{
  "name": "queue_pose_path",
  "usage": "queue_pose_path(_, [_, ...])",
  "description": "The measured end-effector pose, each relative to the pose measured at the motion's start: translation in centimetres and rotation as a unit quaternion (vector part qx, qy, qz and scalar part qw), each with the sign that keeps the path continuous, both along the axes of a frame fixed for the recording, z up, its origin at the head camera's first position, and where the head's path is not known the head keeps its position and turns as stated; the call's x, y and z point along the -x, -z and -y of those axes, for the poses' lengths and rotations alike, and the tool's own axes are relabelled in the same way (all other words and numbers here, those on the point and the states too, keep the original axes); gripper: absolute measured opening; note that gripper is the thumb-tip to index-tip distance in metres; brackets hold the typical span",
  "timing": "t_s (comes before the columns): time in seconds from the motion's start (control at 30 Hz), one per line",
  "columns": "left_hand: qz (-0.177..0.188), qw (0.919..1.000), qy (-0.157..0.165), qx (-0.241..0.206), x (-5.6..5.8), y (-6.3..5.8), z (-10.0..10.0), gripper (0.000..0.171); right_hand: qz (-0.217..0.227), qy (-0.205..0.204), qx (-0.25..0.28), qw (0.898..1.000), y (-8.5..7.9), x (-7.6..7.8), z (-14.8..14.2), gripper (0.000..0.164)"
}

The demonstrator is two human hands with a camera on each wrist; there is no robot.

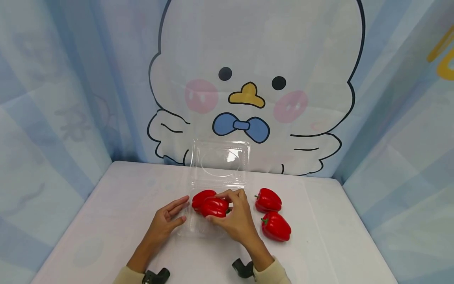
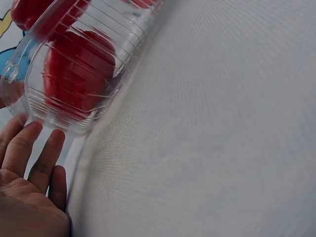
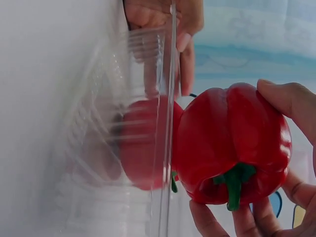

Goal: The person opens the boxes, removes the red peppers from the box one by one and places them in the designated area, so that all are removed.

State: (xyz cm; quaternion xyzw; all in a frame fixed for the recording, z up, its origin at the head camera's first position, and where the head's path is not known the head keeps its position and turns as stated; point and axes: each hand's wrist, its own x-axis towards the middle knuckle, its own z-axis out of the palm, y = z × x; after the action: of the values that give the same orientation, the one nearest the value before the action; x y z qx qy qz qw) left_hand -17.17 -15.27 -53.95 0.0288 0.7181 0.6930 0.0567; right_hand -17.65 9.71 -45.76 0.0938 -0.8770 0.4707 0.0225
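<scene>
My right hand [image 1: 239, 219] grips a red bell pepper [image 3: 232, 128] with a green stem, thumb on one side and fingers on the other. It holds this pepper above the clear plastic clamshell box [image 1: 200, 230], whose lid [image 1: 221, 161] stands raised at the back. Inside the box lies another red bell pepper [image 2: 79, 74], partly hidden in the head view by the held one. At the box's left side is my left hand [image 1: 164, 221], fingers [image 2: 47, 153] extended and fingertips right at the wall.
Two more red bell peppers, a rear one [image 1: 268, 200] and a front one [image 1: 276, 227], lie on the white table [image 1: 319, 236] to the right of the box. A cartoon-printed curtain [image 1: 305, 47] hangs behind the table and along its sides.
</scene>
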Motion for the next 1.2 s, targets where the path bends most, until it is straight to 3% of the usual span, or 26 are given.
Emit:
queue_pose_path(0.67, [0.023, 0.9997, -0.001, -0.005, 0.1, -0.2, -0.1, 0.065, -0.024, 0.052, -0.021, 0.998, -1.1, 1.1, -3.6, 0.062])
queue_pose_path(1.2, [0.016, 0.9998, 0.004, -0.007, 0.2, 0.1, 0.2, 0.065, -0.028, 0.091, -0.051, 0.994, -2.1, 1.9, -6.9, 0.067])
